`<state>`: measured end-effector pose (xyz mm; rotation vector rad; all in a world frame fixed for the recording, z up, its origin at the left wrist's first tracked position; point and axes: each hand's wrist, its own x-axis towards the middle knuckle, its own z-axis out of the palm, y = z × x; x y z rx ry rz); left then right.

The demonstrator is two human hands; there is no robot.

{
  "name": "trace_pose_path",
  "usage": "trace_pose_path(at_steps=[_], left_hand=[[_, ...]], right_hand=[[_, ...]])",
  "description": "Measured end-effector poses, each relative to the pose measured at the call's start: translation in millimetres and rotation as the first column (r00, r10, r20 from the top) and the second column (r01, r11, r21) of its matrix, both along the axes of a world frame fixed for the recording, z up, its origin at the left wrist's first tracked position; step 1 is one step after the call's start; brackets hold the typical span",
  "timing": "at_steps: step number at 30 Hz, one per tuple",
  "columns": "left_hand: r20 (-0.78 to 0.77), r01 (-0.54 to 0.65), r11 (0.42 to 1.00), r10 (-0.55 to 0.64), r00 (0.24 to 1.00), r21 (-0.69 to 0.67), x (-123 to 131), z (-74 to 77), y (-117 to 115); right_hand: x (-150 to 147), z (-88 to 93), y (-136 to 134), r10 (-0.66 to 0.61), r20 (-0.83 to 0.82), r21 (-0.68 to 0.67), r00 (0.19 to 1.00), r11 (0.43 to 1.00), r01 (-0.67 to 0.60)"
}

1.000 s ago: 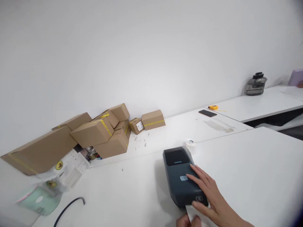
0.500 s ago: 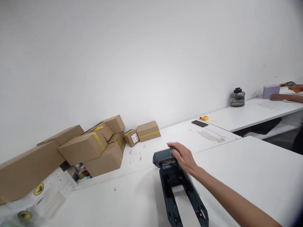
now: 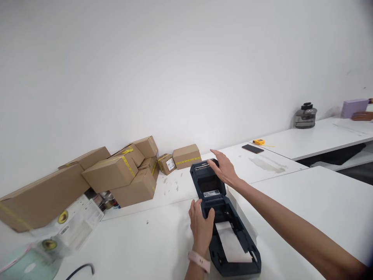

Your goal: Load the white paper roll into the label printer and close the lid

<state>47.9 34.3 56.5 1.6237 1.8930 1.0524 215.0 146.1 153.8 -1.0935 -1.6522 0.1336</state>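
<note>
A dark blue label printer [image 3: 214, 268] stands on the white table with its lid [image 3: 194, 179] swung up and back. A white strip of label paper [image 3: 231, 241] lies in its body, and a small printed label is stuck inside the lid. My right hand [image 3: 223, 169] is at the lid's upper right corner, fingers stretched out and thumb apart at the edge. Beside the printer's left wall near the hinge is my left hand [image 3: 201, 225], its fingers and thumb spread apart. It wears a pink wristband [image 3: 199, 261]. Whether its fingertips press on the printer is unclear.
Cardboard boxes [image 3: 110, 175] are piled at the left, near plastic-wrapped packs [image 3: 78, 229] and a black cable [image 3: 80, 268]. A phone [image 3: 252, 148], yellow tape measure [image 3: 258, 142] and grey jug [image 3: 305, 116] stand farther right. Another person's hand [image 3: 361, 116] rests by a purple box [image 3: 354, 108].
The printer's lid has swung further up and back, baring its inner side. My left hand has come into view at the printer's left side. The whole view has shifted slightly.
</note>
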Motion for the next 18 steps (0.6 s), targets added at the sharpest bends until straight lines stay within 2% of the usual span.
trace_pose_path(at_steps=[2, 4, 6, 8, 10, 13, 15, 18], left_hand=[[-0.037, 0.025, 0.993, -0.030, 0.999, -0.111, 5.8, 2.5, 14.8], [-0.043, 0.036, 0.987, -0.043, 0.998, -0.155, 6.2, 0.3, 21.0], [-0.044, 0.039, 0.985, -0.047, 0.998, -0.168, 3.7, -3.7, 22.1], [-0.052, 0.035, 0.983, -0.045, 0.998, -0.178, 1.5, -6.9, 21.7], [-0.065, 0.020, 0.983, -0.033, 0.997, -0.180, 1.0, -8.7, 22.0], [-0.073, 0.018, 0.984, -0.031, 0.997, -0.178, 0.9, -9.9, 24.0], [-0.062, 0.039, 0.984, -0.051, 0.997, -0.173, -1.2, -10.8, 25.7], [-0.030, 0.082, 0.983, -0.088, 0.996, -0.164, -7.5, -12.6, 27.9]], right_hand=[[0.3, -8.0, -21.3, 0.020, 0.088, 0.131, 0.996, 0.991, -0.031], [1.0, -22.9, -43.6, 0.086, 0.294, 0.149, 0.952, 0.980, -0.134], [1.6, -43.1, -60.4, 0.198, 0.537, -0.016, 0.820, 0.974, -0.225], [0.8, -64.9, -67.8, 0.323, 0.675, -0.211, 0.663, 0.946, -0.246], [-2.5, -84.8, -66.4, 0.436, 0.720, -0.352, 0.541, 0.900, -0.257], [-10.6, -105.2, -56.6, 0.533, 0.714, -0.457, 0.454, 0.846, -0.274], [-15.3, -111.1, -50.5, 0.575, 0.696, -0.505, 0.430, 0.818, -0.275], [-18.5, -111.1, -45.0, 0.606, 0.657, -0.547, 0.449, 0.792, -0.270]])
